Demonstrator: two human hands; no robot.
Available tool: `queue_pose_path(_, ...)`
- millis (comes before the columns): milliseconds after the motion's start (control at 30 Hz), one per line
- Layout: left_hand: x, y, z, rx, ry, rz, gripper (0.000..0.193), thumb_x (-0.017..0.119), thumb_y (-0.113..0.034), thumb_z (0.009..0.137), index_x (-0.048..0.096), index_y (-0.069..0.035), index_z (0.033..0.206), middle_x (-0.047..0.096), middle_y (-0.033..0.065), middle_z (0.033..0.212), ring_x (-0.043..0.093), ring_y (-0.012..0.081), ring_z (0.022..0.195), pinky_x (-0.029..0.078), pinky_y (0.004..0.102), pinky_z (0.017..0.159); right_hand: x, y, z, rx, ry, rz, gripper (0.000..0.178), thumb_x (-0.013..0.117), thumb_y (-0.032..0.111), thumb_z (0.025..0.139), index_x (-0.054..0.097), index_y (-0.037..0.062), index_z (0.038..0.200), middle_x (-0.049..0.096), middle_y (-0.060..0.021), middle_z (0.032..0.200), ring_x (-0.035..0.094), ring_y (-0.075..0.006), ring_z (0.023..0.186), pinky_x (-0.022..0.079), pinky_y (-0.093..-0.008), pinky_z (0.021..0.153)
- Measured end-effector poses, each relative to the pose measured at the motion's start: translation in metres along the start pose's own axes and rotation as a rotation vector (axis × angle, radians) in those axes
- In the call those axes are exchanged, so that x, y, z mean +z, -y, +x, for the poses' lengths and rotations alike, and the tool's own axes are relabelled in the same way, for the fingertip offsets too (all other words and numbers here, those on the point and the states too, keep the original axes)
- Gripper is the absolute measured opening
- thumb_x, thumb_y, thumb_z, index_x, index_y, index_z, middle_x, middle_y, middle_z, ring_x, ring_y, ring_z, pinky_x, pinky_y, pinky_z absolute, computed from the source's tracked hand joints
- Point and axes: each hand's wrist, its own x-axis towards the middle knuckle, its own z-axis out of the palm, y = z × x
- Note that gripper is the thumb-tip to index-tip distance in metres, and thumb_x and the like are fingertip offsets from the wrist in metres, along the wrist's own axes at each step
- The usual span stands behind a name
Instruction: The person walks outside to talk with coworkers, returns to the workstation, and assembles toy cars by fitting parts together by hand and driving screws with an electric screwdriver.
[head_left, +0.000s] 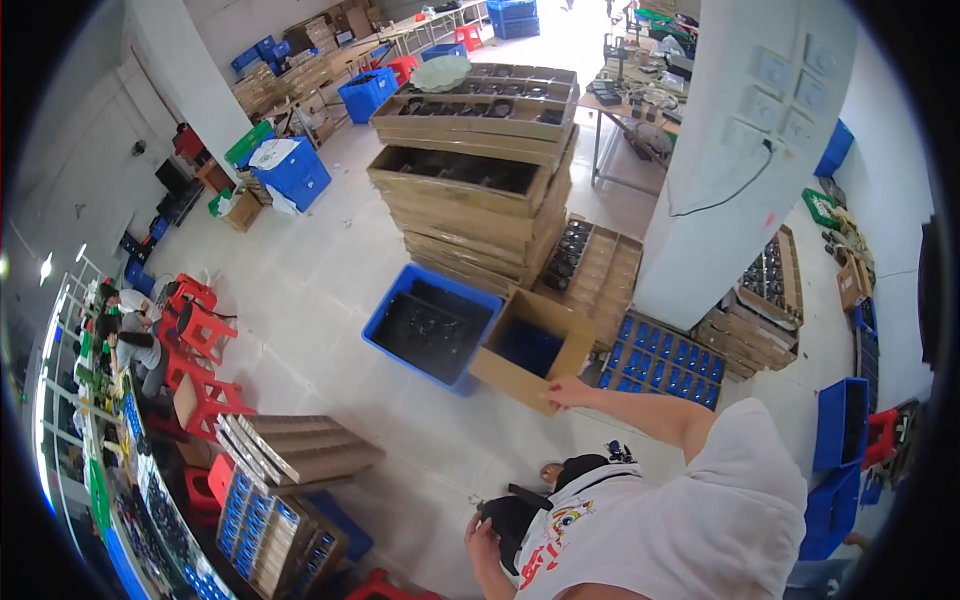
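My right hand (570,392) is closed on the near rim of an open cardboard box (500,372), my arm stretched out to it. Inside the box lies something dark blue, too shadowed to make out. Just left of the box, a blue plastic tub (483,372) stands on the floor with dark contents. My left hand (482,545) hangs low beside my dark trousers; its fingers are too small and partly hidden to read.
Beyond the tub rises a tall stack of cardboard trays (470,215). A tray of blue pieces (662,362) lies right of the box, near a white pillar (715,200). Leaning trays (300,450) and red stools (205,400) stand left, where people sit along a workbench.
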Motion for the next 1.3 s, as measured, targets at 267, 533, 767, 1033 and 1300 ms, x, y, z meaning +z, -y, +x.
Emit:
queue_pose_path(267, -0.037, -0.250, 0.175, 0.018, 0.016, -0.062, 0.057, 0.065, 0.005, 0.080, 0.047, -0.005, 0.133, 0.065, 0.0066, 0.082, 0.061, 0.0162, 0.067, 0.049, 0.0328, 0.061, 0.105, 0.082, 0.199, 0.162, -0.040, -0.153, 0.036, 0.064, 0.040, 0.089, 0.069, 0.0052, 0.082, 0.068, -0.0044, 0.074, 0.066, -0.0132, 0.062, 0.054, -0.0268, 0.056)
queue_pose_path(533, -0.066, -0.491, 0.308, -0.057, 0.104, 0.088, 0.050, 0.065, 0.001, 0.084, 0.047, -0.005, 0.130, 0.065, 0.0040, 0.082, 0.060, 0.0148, 0.065, 0.048, 0.0305, 0.060, 0.186, 0.073, 0.215, 0.775, -0.136, 0.062, 0.043, 0.068, 0.044, 0.085, 0.066, 0.0012, 0.089, 0.070, -0.0124, 0.086, 0.069, -0.0234, 0.067, 0.058, -0.0420, 0.060)
queue_pose_path(767, -0.021, -0.621, 0.457, -0.058, 0.203, 0.054, 0.058, 0.064, 0.006, 0.083, 0.040, 0.005, 0.136, 0.064, 0.0155, 0.099, 0.065, 0.0252, 0.088, 0.053, 0.0353, 0.077, 0.258, 0.168, 0.367, 0.841, -0.093, 0.155, 0.041, 0.072, 0.039, 0.083, 0.067, -0.0001, 0.092, 0.070, -0.0132, 0.084, 0.069, -0.0267, 0.067, 0.059, -0.0448, 0.065)
queue_pose_path(1033, 0.085, -0.840, 0.603, -0.004, 0.220, 0.208, 0.052, 0.065, 0.000, 0.083, 0.045, -0.005, 0.131, 0.060, 0.0065, 0.091, 0.057, 0.0186, 0.077, 0.047, 0.0327, 0.070, 0.235, 0.415, 0.629, 0.455, -0.135, 0.205, 0.042, 0.065, 0.041, 0.087, 0.067, -0.0016, 0.090, 0.068, -0.0102, 0.080, 0.067, -0.0229, 0.063, 0.058, -0.0344, 0.057)
queue_pose_path(1300, 0.202, -1.006, 0.757, -0.072, 0.371, 0.214, 0.022, 0.063, -0.005, 0.087, 0.057, -0.012, 0.108, 0.060, 0.0019, 0.085, 0.058, 0.0175, 0.073, 0.046, 0.0344, 0.064, 0.204, 0.587, 0.813, 0.185, -0.266, 0.484, 0.040, 0.064, 0.038, 0.090, 0.068, -0.0014, 0.092, 0.070, -0.0094, 0.086, 0.068, -0.0182, 0.075, 0.057, -0.0334, 0.061)
